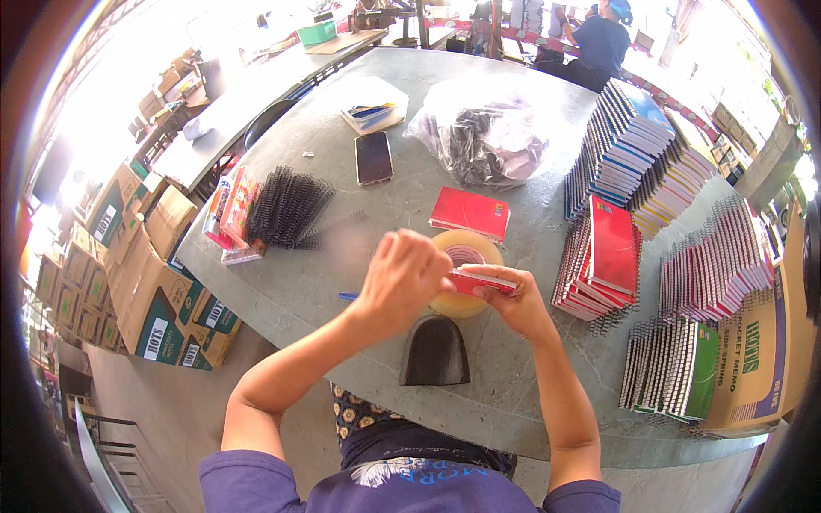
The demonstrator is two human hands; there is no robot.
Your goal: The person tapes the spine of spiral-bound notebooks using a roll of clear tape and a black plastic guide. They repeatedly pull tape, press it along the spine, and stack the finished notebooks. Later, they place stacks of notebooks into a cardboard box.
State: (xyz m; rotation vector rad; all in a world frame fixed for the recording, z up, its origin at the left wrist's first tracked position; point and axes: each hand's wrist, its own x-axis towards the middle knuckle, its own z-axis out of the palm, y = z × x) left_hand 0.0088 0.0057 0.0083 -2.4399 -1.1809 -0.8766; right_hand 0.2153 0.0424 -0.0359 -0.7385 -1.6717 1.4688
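Observation:
My right hand [518, 306] grips a small red notebook [486, 280] by its outer end, thumb on the near side. My left hand [395, 275] is closed at the notebook's left end, its fingers curled. What it pinches is hidden. Under the notebook lies a wide roll of yellowish tape [489, 249]. Beyond the roll sits another red notebook [469, 214], flat on the table. Nearer to me is a black rounded block [436, 352]. To the left lies a heap of black spiral binding coils [289, 207], with loose ones trailing toward my left hand.
Stacks of blue [623, 141], red [599, 256] and green [671, 368] spiral notebooks fill the right side by a cardboard box [753, 359]. Farther back on the grey table [342, 282] are a phone [374, 158], a white tray [376, 111] and a plastic bag [487, 141]. A person [601, 43] is beyond.

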